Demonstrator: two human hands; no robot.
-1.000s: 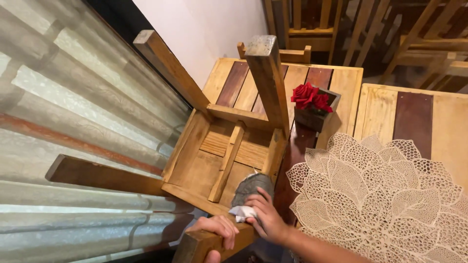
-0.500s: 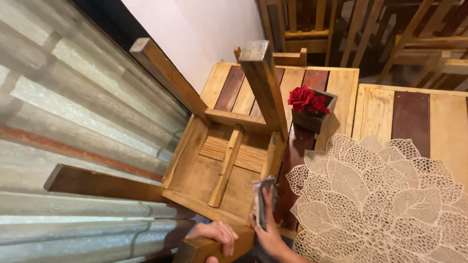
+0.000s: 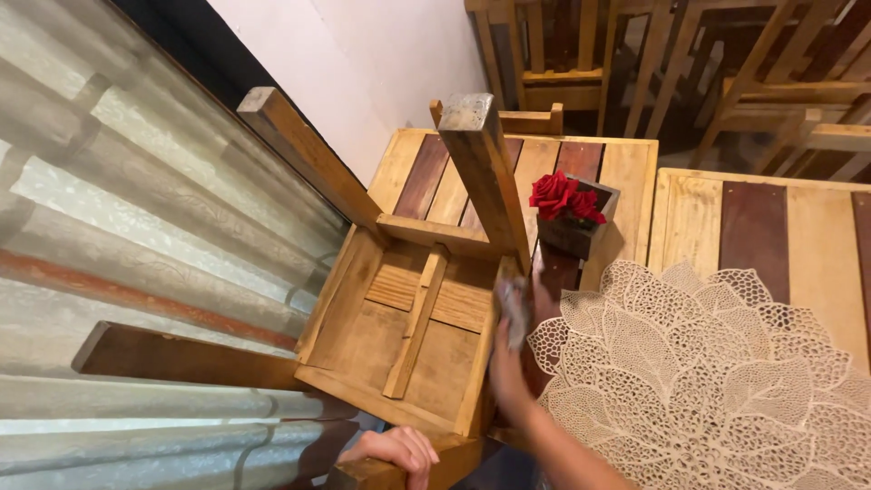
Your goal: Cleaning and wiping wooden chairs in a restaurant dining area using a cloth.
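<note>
- Upturned wooden chair (image 3: 413,331) rests seat-down on the surface (image 3: 626,172), legs up.
- Right hand (image 3: 508,372) grips a grey cloth (image 3: 515,308) against the chair frame's 3 o'clock edge.
- Left hand (image 3: 395,449) clasps a chair leg (image 3: 381,472) at 6 o'clock.
- Red roses (image 3: 564,195) at 1 o'clock; lace mat (image 3: 708,381) at 3 o'clock.

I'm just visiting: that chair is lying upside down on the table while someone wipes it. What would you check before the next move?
1. Left hand steadying a lower chair leg: ok.
2. Right hand has the grey cloth against the upturned chair: ok.
3. Chair resting firmly on the table: cannot tell.
4. Rose box close beside the wiped leg, could be knocked: not ok.
5. Lace mat lying flat: ok.
</note>
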